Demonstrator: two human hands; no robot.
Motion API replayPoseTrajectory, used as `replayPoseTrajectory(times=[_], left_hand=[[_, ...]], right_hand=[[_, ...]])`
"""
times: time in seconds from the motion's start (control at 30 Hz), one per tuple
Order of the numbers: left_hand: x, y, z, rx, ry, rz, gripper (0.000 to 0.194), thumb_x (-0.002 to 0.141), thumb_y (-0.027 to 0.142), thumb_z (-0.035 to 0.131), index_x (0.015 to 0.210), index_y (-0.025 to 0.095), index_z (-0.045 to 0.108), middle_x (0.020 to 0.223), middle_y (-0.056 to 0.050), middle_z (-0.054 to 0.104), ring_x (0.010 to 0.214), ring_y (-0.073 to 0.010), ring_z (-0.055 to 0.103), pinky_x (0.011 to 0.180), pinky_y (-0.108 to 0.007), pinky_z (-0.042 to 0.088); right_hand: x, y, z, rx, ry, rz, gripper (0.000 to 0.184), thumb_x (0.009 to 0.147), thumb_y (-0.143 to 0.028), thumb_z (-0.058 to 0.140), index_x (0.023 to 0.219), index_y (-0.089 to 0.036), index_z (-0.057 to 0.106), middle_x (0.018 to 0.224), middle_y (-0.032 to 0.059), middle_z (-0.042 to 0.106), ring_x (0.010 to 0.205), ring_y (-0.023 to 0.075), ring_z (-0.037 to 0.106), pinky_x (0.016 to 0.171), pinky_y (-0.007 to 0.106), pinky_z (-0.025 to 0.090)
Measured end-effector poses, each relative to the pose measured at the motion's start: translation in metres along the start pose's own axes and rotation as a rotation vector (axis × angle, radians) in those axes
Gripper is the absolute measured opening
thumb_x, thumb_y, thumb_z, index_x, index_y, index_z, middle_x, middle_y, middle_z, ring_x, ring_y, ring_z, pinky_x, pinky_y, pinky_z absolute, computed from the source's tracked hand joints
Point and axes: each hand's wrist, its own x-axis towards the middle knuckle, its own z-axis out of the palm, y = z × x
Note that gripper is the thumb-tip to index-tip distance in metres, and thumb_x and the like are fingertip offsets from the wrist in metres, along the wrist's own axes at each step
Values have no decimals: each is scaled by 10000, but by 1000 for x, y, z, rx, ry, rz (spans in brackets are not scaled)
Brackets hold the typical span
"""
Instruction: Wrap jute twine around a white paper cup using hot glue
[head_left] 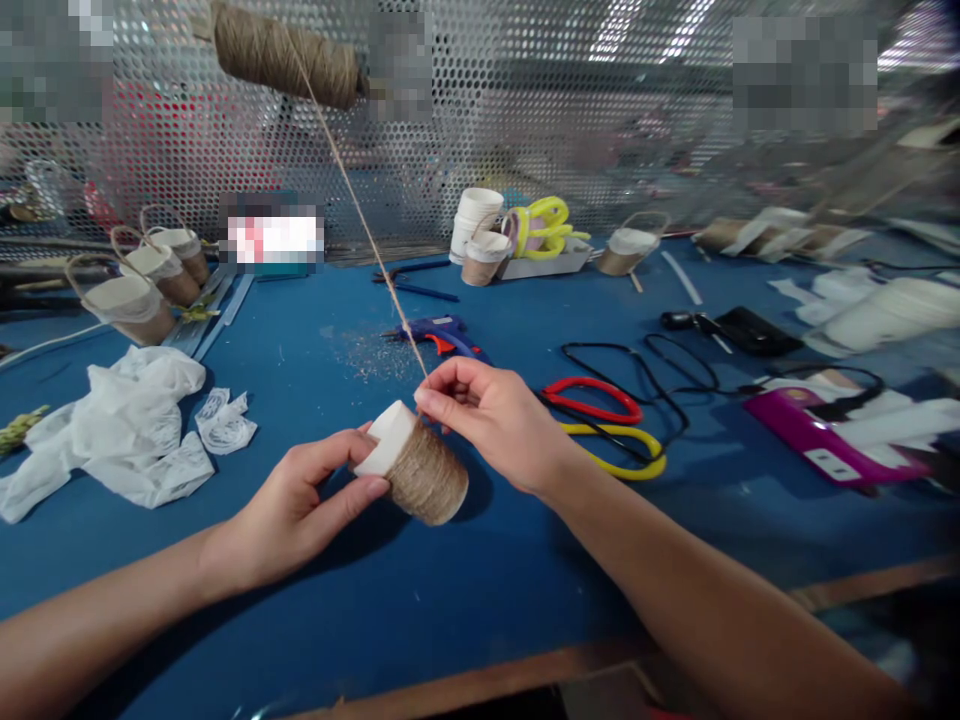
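Observation:
A white paper cup [429, 472], tilted on its side above the blue table, is wound with brown twine over most of its wall. Its white rim end faces left. My left hand [304, 500] grips it there, fingers inside the mouth and thumb outside. Between the thumb and fingertips of my right hand [487, 410] is pinched the twine [367, 235], close to the cup's upper side. That strand runs taut up to a large twine spool [285, 60] hung on a rod before the mesh. Behind my right hand a blue glue gun [442, 330] lies on the table.
Several twine-covered cups with handles [139, 305] stand at left, near crumpled white lace [127, 430]. Scissors with red and yellow handles [600, 400], black cable and a purple power strip [832, 440] lie at right. Stacked white cups [476, 220] stand at the back, before a perforated metal screen [510, 130].

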Motion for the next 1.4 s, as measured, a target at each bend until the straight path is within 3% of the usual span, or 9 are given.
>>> replayPoseTrajectory(times=[0.33,0.53,0.73,1.0,1.17,1.4], left_hand=[[-1,2,-1,17,-9,6,98,865,190,475,787,148,516,809,-31,582,778,-134,510,754,-254,413],[2,1,0,17,-15,57,81,851,155,486,774,151,512,828,-31,575,805,-139,519,828,-283,400],[3,0,-3,48,-15,20,71,846,197,498,834,143,542,854,-53,595,882,-173,532,867,-312,388],[3,-6,-3,30,54,15,220,768,236,624,951,143,542,954,-76,613,958,-197,538,889,-321,389],[4,-1,-3,60,80,-53,231,766,276,614,947,146,552,921,-63,626,862,-184,557,796,-296,421],[5,11,2,-2,45,-220,199,766,303,575,862,129,563,799,-34,614,737,-158,537,695,-276,422]], right_hand=[[-2,-1,6,-80,-92,4,143,852,-294,465,768,-178,477,693,-22,493,624,105,465,576,255,377],[-5,-2,10,-198,-100,5,186,897,-301,372,742,-204,406,677,-27,446,630,118,438,600,273,359],[-4,2,10,-227,-50,3,189,892,-308,373,734,-208,401,670,-21,455,622,125,439,592,284,348],[2,12,12,24,-23,190,224,848,-390,398,725,-207,438,642,-23,439,603,128,425,541,268,350],[-4,7,17,-273,58,-23,181,874,-344,369,750,-214,392,652,-11,468,599,135,455,568,282,365],[-16,8,32,-611,130,-347,120,882,-256,325,787,-203,375,820,83,533,692,171,528,610,322,446]])
